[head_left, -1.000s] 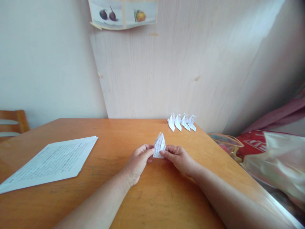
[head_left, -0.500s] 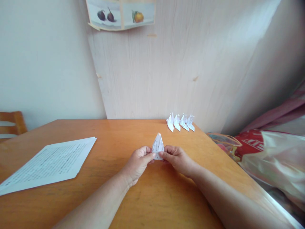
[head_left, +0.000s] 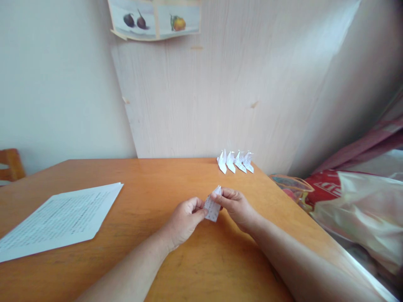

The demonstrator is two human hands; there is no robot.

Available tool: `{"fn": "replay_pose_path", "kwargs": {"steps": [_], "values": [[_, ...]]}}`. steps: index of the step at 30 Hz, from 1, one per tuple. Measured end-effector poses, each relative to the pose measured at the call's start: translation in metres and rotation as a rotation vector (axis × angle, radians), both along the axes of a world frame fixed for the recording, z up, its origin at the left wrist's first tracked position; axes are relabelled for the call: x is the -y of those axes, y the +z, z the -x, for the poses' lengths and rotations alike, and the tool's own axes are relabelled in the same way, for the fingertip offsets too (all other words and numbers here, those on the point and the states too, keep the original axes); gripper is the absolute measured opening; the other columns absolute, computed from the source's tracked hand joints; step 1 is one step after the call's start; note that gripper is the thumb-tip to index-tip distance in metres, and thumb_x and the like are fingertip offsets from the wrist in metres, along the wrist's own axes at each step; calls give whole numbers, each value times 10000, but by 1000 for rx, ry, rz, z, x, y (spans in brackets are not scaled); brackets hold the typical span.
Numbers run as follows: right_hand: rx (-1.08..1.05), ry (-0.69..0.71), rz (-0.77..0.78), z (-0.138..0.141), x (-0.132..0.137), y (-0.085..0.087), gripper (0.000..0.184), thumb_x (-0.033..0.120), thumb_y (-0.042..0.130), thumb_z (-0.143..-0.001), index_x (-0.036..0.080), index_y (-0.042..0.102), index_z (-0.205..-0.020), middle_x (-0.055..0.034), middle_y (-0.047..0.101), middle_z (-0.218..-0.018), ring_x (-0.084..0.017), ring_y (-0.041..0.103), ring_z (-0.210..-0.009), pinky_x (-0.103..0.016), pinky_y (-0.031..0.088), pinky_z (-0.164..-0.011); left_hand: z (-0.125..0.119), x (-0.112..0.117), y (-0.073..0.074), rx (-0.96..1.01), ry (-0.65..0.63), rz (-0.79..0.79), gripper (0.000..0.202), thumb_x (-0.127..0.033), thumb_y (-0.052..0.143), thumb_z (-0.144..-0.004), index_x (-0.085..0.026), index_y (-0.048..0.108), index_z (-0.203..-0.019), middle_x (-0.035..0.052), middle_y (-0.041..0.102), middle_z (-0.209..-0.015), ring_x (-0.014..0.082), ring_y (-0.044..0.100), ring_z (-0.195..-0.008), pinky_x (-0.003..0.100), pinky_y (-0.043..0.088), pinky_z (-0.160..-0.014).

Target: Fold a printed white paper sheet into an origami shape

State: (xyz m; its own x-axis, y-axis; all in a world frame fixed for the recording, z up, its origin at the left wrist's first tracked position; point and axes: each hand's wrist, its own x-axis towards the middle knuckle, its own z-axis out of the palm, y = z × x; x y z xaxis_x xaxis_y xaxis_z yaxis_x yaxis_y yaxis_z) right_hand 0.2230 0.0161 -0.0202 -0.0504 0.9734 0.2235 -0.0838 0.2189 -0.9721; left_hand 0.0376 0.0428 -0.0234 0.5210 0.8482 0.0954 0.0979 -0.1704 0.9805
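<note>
A small piece of folded printed paper (head_left: 212, 211) is held between my two hands above the wooden table (head_left: 176, 272). My left hand (head_left: 189, 214) pinches its left edge between thumb and fingers. With the thumb on its front near the upper tip, my right hand (head_left: 234, 204) grips the other side. The paper is tilted, its point leaning up and to the right. Parts of it are covered by my fingers. Farther back stand several folded paper cranes (head_left: 231, 162) in a row near the table's far right corner.
Printed sheets (head_left: 59, 218) lie on the table's left side. Beyond the right edge are a white and red plastic bag (head_left: 362, 205) and an orange-rimmed clear bag (head_left: 292, 186). A wooden chair (head_left: 12, 163) stands at the far left. Behind the table rises a wall panel (head_left: 189, 105).
The folded paper has turned from upright to tilted and sits slightly lower. My right hand's grip has shifted from its lower side up towards the tip. The camera view has moved slightly.
</note>
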Motion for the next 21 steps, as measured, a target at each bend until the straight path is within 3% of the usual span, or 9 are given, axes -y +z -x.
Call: {"fn": "replay_pose_path", "kwargs": {"steps": [4,7,16,21], "values": [[-40,-22,-16,0,-2,-4,319,469,742,-840,181,662,-728,8,634,-681,-135,549,-641,-286,446,-659,0,0,1,25,-69,47,174,-318,657,-872,-169,696,-952,48,725,-948,214,632,-908,320,454,-847],[-64,-21,-22,-1,-2,-6,305,460,742,-846,182,666,-745,9,634,-690,-137,549,-649,-290,443,-671,1,-1,0,7,-78,30,183,-333,649,-876,-170,715,-926,43,726,-923,209,620,-890,314,439,-836],[-10,45,71,-4,-1,-1,404,562,642,-906,168,693,-831,-27,650,-742,-136,546,-655,-282,398,-631,4,-6,-1,108,98,54,218,-386,659,-854,-173,646,-813,-4,620,-751,153,502,-723,276,386,-701],[105,123,205,0,3,-1,380,535,737,-832,168,666,-770,-8,631,-681,-123,543,-598,-268,380,-585,3,-6,1,181,142,89,227,-384,688,-830,-175,617,-781,-23,574,-702,133,457,-676,261,369,-669]]}}
